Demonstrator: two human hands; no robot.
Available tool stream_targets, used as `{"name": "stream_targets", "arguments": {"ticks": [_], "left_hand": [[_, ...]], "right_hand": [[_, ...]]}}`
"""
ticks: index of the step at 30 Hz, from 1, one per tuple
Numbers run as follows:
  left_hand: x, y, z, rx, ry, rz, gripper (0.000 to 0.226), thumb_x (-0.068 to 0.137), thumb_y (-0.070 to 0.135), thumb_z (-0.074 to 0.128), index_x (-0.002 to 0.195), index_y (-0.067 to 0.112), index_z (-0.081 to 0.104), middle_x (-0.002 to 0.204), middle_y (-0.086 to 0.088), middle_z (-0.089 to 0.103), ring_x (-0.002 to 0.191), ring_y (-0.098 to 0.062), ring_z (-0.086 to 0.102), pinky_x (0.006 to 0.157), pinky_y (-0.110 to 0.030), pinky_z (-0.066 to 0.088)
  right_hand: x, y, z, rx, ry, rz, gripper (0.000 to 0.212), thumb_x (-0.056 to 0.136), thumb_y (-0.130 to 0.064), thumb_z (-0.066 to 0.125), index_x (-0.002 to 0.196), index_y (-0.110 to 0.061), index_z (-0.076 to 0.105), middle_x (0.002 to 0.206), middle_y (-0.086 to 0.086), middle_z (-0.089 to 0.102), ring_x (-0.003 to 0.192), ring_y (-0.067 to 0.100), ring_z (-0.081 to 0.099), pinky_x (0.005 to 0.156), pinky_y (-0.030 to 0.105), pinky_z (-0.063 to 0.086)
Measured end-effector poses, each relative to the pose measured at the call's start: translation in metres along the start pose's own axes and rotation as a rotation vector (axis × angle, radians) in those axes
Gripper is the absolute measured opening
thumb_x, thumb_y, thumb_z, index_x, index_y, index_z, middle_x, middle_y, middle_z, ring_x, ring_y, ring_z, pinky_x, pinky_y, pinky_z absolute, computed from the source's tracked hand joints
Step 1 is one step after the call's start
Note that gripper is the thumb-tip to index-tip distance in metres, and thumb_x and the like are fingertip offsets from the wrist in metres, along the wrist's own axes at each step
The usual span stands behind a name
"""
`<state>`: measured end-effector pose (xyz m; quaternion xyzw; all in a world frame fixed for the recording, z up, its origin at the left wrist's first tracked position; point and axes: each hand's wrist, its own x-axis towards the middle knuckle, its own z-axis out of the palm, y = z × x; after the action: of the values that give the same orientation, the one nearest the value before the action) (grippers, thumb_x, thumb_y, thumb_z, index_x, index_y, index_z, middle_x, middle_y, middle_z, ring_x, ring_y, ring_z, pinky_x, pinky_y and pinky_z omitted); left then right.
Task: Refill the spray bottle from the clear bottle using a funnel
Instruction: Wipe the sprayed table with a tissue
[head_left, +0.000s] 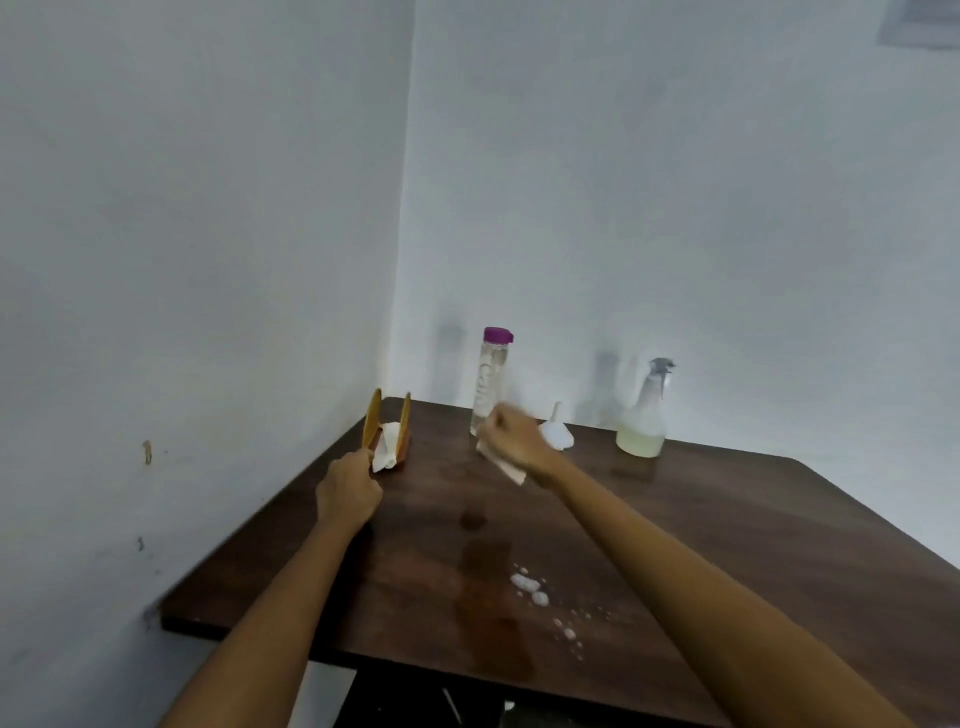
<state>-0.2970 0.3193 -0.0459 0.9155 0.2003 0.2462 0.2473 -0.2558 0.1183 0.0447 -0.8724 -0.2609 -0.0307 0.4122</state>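
Right hand (514, 435) grips a white tissue (504, 465) in front of the clear bottle (489, 387). Left hand (349, 491) pinches the wooden napkin holder (387, 426). White funnel (556, 432) lies just right of the right hand; spray bottle (644, 413) stands farther right on the counter (727, 519).

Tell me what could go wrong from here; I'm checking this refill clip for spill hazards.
1. The right hand, gripping a white tissue, is blurred right beside the tall clear bottle with a purple cap; a swing might topple it.
2. White droplets and a wet streak lie on the dark wooden table; a forearm could smear them.
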Motion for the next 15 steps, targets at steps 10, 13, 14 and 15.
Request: {"name": "stream_targets", "arguments": {"ticks": [10, 13, 14, 15], "left_hand": [[-0.058, 0.02, -0.011, 0.028, 0.053, 0.014, 0.035, 0.086, 0.005, 0.051, 0.121, 0.008, 0.055, 0.117, -0.01, 0.062, 0.11, -0.026, 0.056, 0.085, -0.036, 0.049], [-0.06, 0.025, -0.009, 0.044, 0.051, 0.033, 0.037, 0.086, 0.005, 0.05, 0.122, 0.008, 0.056, 0.12, -0.013, 0.061, 0.113, -0.029, 0.055, 0.089, -0.04, 0.047], [-0.059, 0.027, -0.008, 0.047, 0.057, 0.042, 0.039, 0.085, 0.006, 0.05, 0.123, 0.009, 0.056, 0.122, -0.014, 0.06, 0.115, -0.031, 0.054, 0.091, -0.04, 0.046], [-0.058, 0.031, -0.005, 0.05, 0.061, 0.055, 0.041, 0.084, 0.006, 0.05, 0.124, 0.01, 0.056, 0.123, -0.015, 0.06, 0.116, -0.032, 0.054, 0.092, -0.04, 0.046]], "right_hand": [[-0.079, 0.013, 0.037, -0.393, -0.342, 0.156, 0.069, 0.1, -0.05, 0.023, 0.091, 0.008, 0.06, 0.097, 0.025, 0.059, 0.108, 0.035, 0.056, 0.09, 0.038, 0.041], [-0.086, 0.016, 0.071, -0.602, -0.47, 0.205, 0.084, 0.095, -0.063, 0.016, 0.123, 0.006, 0.055, 0.13, 0.03, 0.048, 0.129, 0.039, 0.043, 0.109, 0.043, 0.032], [-0.087, 0.017, 0.078, -0.667, -0.469, 0.193, 0.089, 0.092, -0.068, 0.015, 0.13, 0.004, 0.051, 0.138, 0.031, 0.042, 0.132, 0.04, 0.039, 0.112, 0.045, 0.03], [-0.086, 0.019, 0.081, -0.7, -0.457, 0.183, 0.093, 0.09, -0.071, 0.013, 0.134, 0.003, 0.048, 0.142, 0.032, 0.037, 0.133, 0.041, 0.037, 0.113, 0.047, 0.028]]}}
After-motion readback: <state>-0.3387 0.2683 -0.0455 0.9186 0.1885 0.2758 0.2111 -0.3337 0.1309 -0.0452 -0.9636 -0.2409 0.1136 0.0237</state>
